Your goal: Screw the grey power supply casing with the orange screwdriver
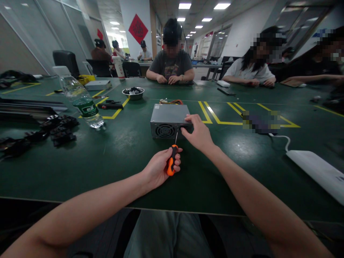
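A grey computer power supply (170, 114) stands on the green table, its black round fan grille (165, 130) facing me. My left hand (158, 167) is closed around the orange and black handle of a screwdriver (172, 161). The thin metal shaft points up and away, its tip at the front face of the power supply, right of the grille. Any screw there is too small to make out. My right hand (199, 133) grips the power supply's front right corner, with the thumb at the front face and fingers along the top edge. Coloured cables (172, 102) lie behind the case.
On the left stand a water bottle (87, 107) and a metal bowl (133, 93) of small dark parts, near black parts (60, 130). A white device (317, 168) with a cable lies right. Across the table sits a person (172, 61); others are at the right.
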The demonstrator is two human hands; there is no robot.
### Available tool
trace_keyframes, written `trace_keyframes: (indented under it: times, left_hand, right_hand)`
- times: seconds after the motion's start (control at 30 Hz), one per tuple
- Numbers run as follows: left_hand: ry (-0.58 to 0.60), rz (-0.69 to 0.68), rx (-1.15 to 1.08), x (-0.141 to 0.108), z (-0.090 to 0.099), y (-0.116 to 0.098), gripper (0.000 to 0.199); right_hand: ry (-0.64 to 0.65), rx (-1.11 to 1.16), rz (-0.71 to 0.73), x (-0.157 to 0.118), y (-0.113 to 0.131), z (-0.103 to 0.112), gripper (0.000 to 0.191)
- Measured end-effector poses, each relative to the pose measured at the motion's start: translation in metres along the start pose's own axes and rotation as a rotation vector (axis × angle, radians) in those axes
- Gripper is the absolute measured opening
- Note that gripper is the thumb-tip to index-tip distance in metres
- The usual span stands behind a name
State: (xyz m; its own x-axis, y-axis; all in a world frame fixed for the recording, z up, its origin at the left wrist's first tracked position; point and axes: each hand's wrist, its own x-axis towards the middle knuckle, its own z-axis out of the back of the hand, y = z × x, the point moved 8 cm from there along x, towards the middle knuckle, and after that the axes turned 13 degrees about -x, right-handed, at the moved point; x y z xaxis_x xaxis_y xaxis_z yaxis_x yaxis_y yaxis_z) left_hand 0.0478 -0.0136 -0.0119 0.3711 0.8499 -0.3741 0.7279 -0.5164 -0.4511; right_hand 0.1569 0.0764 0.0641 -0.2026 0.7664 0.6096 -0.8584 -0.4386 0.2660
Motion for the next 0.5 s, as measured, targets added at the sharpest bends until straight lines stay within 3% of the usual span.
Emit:
trace_keyframes:
  times: [0.2, 0.33, 0.5]
  left_hand:
    - [-0.010, -0.035, 0.032, 0.0029, 0.0002, -0.0031, 0.016]
    - [-0.083, -0.020, 0.067, 0.0052, 0.0065, -0.0008, 0.023]
    - [-0.079, 0.026, 0.016, 0.0046, 0.0086, 0.0023, 0.031]
  right_hand:
    - [-0.006, -0.028, 0.004, 0.0002, 0.0003, -0.0009, 0.023]
    - [-0.004, -0.039, -0.001, 0.0000, 0.0009, -0.0009, 0.022]
    - [-0.001, -0.045, -0.002, 0.0001, 0.0015, -0.0003, 0.022]
